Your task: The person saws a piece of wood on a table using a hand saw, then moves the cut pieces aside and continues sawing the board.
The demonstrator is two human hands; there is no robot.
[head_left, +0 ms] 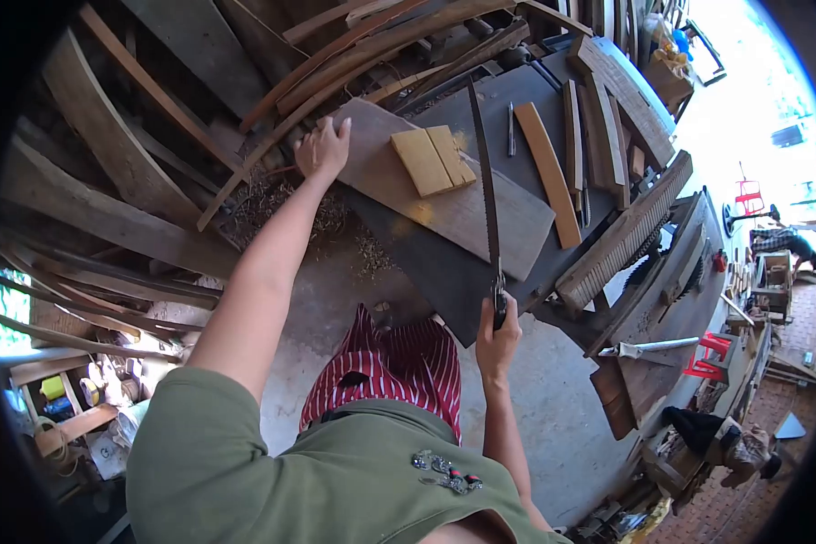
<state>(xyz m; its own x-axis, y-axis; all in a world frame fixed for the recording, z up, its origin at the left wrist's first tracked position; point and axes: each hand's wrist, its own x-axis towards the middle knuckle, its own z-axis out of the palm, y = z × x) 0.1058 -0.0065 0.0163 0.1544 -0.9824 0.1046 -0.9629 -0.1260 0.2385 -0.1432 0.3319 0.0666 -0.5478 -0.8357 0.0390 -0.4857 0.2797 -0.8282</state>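
In my right hand (500, 337) is the black handle of a hand saw (486, 172), its long toothed blade pointing up and away from me. The blade passes beside a yellow wood block (419, 165), which has a dark line across it and a notch at its right side. That block lies on a wide grey-brown board (508, 227), with yellow sawdust around it. My left hand (324, 150) rests at the board's far left end, fingers apart, holding nothing.
Under the board is a dark tabletop (399, 263). A pencil-like tool (511, 130) and an orange-brown wood strip (548, 172) lie to the right. Curved planks (109, 122) are stacked at left, with shavings (286, 213) below. Other people (730, 444) are at far right.
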